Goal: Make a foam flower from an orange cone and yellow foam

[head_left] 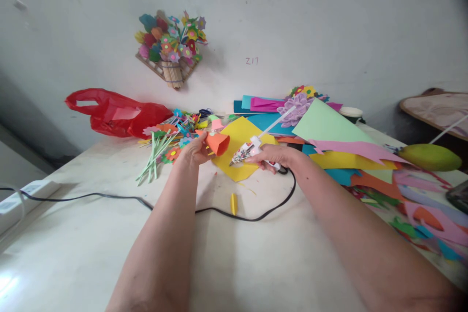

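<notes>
Between the fingers of my left hand (198, 150) is an orange foam cone (218, 144), its wide mouth turned toward the right. My right hand (272, 157) grips a white hot glue gun (251, 148); a long glue stick (277, 123) juts from its back end. The gun's nozzle points down and left, a little apart from the cone. Under both lies a yellow foam sheet (237, 173). A small yellow foam piece (234, 204) rests on the table nearer to me, beside the black cord (256, 219).
Pale green strips (155, 156) and foam flowers (172, 154) lie left, before a red plastic bag (124, 114). Coloured foam sheets (329, 124) and scraps (427, 219) cover the right side. The cord runs to a power strip (27, 200). A flower basket (171, 73) hangs on the wall.
</notes>
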Tool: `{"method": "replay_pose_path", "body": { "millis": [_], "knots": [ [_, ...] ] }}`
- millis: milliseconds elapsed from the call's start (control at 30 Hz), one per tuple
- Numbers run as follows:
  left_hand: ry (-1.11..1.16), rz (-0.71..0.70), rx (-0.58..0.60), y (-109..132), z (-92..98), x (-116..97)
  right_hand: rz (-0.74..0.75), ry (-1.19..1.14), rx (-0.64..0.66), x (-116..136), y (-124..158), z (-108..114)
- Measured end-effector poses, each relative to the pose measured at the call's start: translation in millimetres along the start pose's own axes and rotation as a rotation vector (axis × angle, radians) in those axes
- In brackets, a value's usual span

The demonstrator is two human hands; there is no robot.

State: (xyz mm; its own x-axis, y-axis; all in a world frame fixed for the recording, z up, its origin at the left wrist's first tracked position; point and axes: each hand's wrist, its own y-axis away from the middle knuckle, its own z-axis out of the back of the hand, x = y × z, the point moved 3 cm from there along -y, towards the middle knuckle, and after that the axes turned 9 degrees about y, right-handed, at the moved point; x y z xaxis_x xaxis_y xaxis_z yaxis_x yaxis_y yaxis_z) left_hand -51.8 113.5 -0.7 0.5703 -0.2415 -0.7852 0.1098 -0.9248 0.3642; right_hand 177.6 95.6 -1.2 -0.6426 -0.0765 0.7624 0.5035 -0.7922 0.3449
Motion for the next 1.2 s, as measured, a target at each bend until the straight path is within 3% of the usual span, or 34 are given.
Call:
{"method": "replay_pose_path", "body": {
  "millis": [233, 567, 1200],
  "knots": [
    [0.049, 0.032, -0.048, 6.9, -3.6, 0.0, 0.014, 0.031, 0.007, -0.5, 1.3, 2.5],
    [0.026, 0.032, 0.008, 0.3, 0.0, 0.1, 0.009, -0.053, -0.081, -0.2, -5.2, -3.8],
    [0.085, 0.074, -0.053, 10.0, -4.9, -0.2, -0.069, -0.019, -0.210, 2.0, 2.5, 3.0]
  ]
}}
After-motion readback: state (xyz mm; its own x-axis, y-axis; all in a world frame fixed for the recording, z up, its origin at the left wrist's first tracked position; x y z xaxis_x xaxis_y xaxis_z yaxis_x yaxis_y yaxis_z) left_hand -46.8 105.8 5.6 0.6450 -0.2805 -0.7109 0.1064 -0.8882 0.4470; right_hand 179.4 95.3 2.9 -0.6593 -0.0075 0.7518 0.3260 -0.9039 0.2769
